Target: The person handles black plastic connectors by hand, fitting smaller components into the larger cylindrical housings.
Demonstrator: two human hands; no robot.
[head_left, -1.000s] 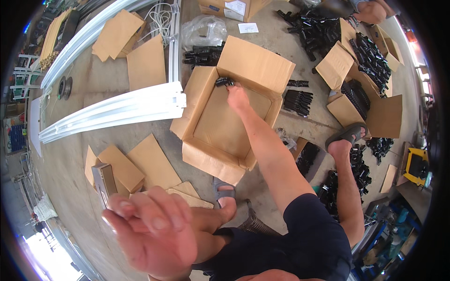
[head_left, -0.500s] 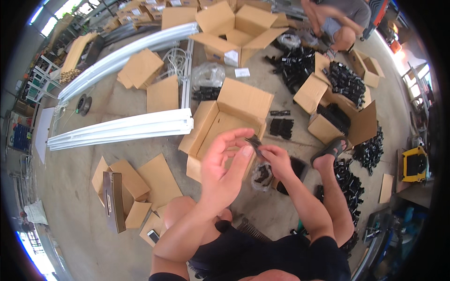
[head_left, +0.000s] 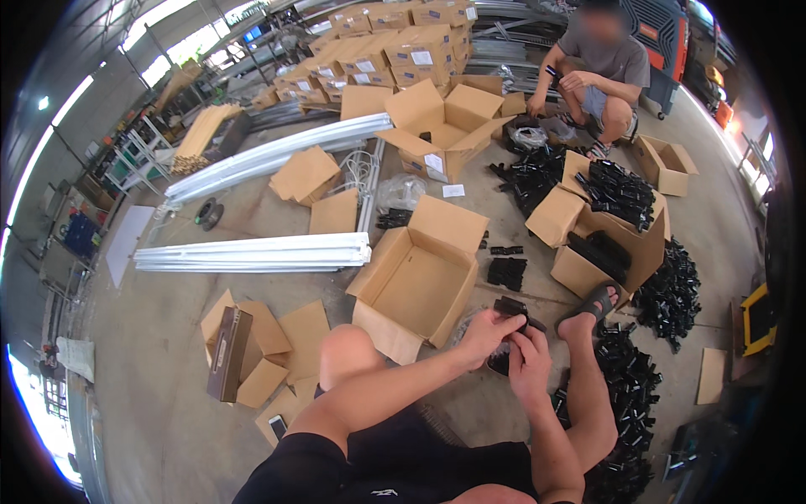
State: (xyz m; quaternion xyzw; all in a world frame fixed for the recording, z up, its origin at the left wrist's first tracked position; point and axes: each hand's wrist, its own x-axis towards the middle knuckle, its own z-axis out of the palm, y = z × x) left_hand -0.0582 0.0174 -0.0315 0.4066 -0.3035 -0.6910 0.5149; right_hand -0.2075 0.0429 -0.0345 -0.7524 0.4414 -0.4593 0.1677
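Both hands meet low in front of me, over the floor by my right foot. My left hand [head_left: 487,338] has its fingers closed on a small black part [head_left: 509,307], likely plastic; its exact kind does not show. My right hand [head_left: 529,363] grips the same piece from below, fingertips against its lower end. Just left of them stands an open cardboard box [head_left: 428,281], its inside bare. Under my hands, partly hidden, is a clear plastic bag [head_left: 463,326]. A short row of black parts [head_left: 507,273] lies beyond my hands.
Piles of black parts [head_left: 625,395] surround my right leg. Another open box [head_left: 621,252] holds black pieces. White metal profiles [head_left: 260,254] lie at left, near a phone [head_left: 277,427] on cardboard. A co-worker [head_left: 604,76] squats at far right, holding a black piece.
Both hands have moved lower and to the right with the black part. My left hand's fingers, spread before, now close on it. My view has tilted up, showing more stacked boxes.
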